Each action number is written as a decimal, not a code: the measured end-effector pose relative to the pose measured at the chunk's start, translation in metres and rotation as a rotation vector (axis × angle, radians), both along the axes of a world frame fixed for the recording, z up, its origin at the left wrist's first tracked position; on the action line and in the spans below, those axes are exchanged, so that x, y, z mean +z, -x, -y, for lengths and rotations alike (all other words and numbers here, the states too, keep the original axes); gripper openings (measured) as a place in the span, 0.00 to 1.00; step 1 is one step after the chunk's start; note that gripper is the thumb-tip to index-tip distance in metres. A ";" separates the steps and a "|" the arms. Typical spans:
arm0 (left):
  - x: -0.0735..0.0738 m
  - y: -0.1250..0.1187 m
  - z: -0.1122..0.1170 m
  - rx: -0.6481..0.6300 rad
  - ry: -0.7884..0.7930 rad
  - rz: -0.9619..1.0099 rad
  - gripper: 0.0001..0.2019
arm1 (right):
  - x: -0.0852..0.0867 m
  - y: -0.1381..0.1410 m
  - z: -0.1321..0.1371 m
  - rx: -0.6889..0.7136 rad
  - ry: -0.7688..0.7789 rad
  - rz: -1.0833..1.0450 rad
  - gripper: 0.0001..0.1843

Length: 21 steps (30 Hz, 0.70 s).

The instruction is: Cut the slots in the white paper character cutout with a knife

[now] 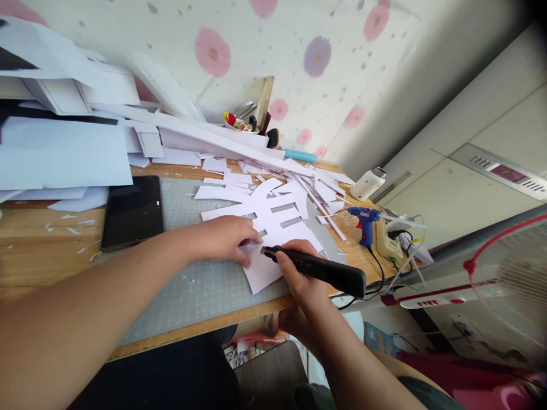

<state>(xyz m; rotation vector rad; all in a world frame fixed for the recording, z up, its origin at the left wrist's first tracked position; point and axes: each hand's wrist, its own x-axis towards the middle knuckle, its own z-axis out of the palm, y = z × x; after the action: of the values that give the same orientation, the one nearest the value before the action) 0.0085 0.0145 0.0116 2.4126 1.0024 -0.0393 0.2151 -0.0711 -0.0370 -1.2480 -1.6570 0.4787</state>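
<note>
My right hand (301, 270) is wrapped round a black utility knife (325, 269). The knife's tip rests on a white board piece (267, 270) with several rectangular slots cut through it. My left hand (228, 239) presses on the same piece, left of the blade, with thumb and fingers apart. Under the piece lies a grey cutting mat (183, 296) with grid lines. White offcut strips (224, 193) lie around and behind the cut piece, some overlapping it.
A dark tablet (133, 213) lies at the mat's left. White sheets (64, 151) are stacked at far left. On the right are a blue glue gun (365, 222) with cables, a white bottle (368, 183) and a racket (513, 273). A tool holder (245, 122) stands by the wall.
</note>
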 end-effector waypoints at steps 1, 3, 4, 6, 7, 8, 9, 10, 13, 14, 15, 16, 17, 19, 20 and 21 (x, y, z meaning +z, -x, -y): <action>0.000 0.000 0.000 0.000 0.000 0.000 0.26 | 0.001 0.000 0.001 0.008 0.016 0.006 0.06; 0.000 0.001 0.000 -0.002 -0.002 0.006 0.26 | 0.004 0.000 0.002 0.024 0.044 0.017 0.06; 0.000 0.001 0.000 -0.003 -0.002 0.010 0.26 | 0.006 0.001 0.002 0.028 0.051 0.019 0.06; -0.001 0.001 0.000 -0.003 -0.003 0.016 0.26 | 0.007 0.002 0.003 0.028 0.059 0.018 0.06; -0.002 0.001 -0.001 -0.003 -0.005 0.016 0.25 | 0.007 0.002 0.003 0.031 0.060 0.017 0.06; -0.002 0.001 -0.001 -0.003 -0.006 0.016 0.25 | 0.007 0.002 0.004 0.039 0.057 0.018 0.06; -0.002 0.001 -0.001 0.000 -0.008 0.016 0.25 | 0.006 0.002 0.004 0.050 0.047 0.017 0.07; -0.002 0.000 -0.002 0.002 -0.011 0.014 0.24 | 0.005 0.002 0.005 0.063 0.032 0.017 0.07; -0.001 -0.001 -0.004 -0.003 -0.024 0.000 0.21 | 0.001 0.002 0.007 0.073 -0.004 0.043 0.06; -0.001 -0.002 -0.005 -0.008 -0.027 -0.008 0.20 | 0.000 0.002 0.008 0.065 -0.005 0.058 0.06; -0.001 -0.002 -0.006 -0.013 -0.028 -0.014 0.19 | 0.000 0.002 0.009 0.057 -0.002 0.072 0.06; -0.001 -0.002 -0.007 -0.017 -0.028 -0.017 0.19 | 0.000 0.002 0.010 0.052 0.001 0.083 0.06; -0.001 -0.002 -0.008 -0.017 -0.027 -0.016 0.19 | 0.000 0.002 0.011 0.045 0.000 0.088 0.06; -0.001 -0.003 -0.009 -0.001 -0.019 -0.017 0.21 | 0.001 0.002 0.013 0.038 -0.014 0.094 0.06; 0.000 -0.003 -0.009 0.010 -0.013 -0.019 0.21 | 0.002 0.003 0.015 0.036 -0.024 0.099 0.05; 0.000 -0.004 -0.009 0.023 -0.006 -0.025 0.22 | 0.002 0.003 0.017 0.027 -0.042 0.105 0.04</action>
<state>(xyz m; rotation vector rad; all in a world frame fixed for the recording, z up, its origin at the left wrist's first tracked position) 0.0122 0.0232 0.0115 2.4111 1.0428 -0.0589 0.2117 -0.0881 -0.0348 -1.2393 -1.7650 0.3988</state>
